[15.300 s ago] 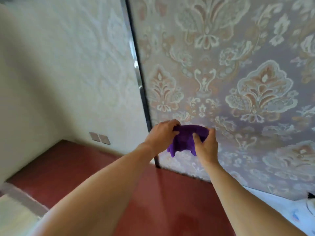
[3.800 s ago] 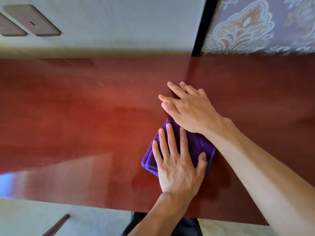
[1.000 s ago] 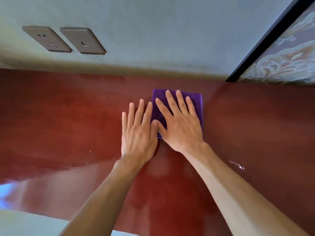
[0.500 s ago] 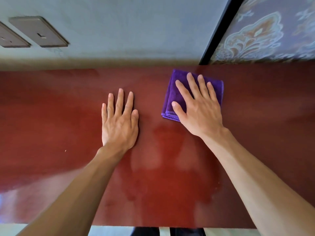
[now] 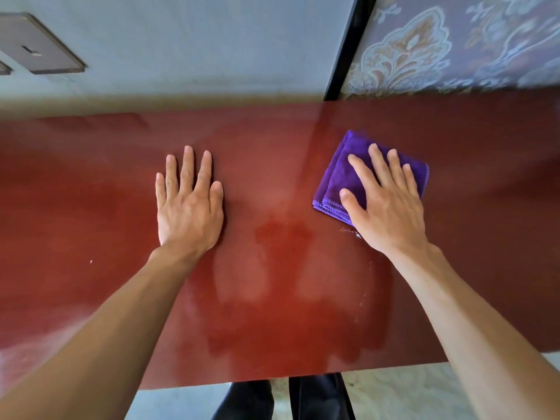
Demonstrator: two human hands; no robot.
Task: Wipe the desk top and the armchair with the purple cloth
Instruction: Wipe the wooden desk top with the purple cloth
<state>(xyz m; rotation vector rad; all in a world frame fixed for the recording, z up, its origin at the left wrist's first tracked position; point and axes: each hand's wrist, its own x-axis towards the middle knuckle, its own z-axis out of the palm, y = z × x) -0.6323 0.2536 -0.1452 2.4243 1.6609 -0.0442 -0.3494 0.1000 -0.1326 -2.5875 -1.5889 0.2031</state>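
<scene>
Desk top [image 5: 272,328]: flat, glossy red-brown, hazy sheen with darker blotchy patches [image 5: 281,234] in the middle between my arms. Purple cloth [image 5: 342,174]: plush microfibre, folded into a rough square with a stitched edge and layered folds showing at its left side, lying flat on the desk toward the far right, near the wall. My right hand [image 5: 388,213] lies flat on the cloth, fingers [image 5: 362,171] straight and slightly spread, thumb out to the left on the fabric, heel of the palm off the cloth's near edge; nothing gripped. A few pale specks [image 5: 351,233] sit just beside that edge. My left hand [image 5: 189,210] is palm-down on bare desk, well apart from the cloth, fingers [image 5: 188,168] straight and close together. Behind: plain matte wall with a rectangular wall plate [image 5: 39,47], a black strip [image 5: 342,47], then ornate damask wallpaper [image 5: 454,50].
</scene>
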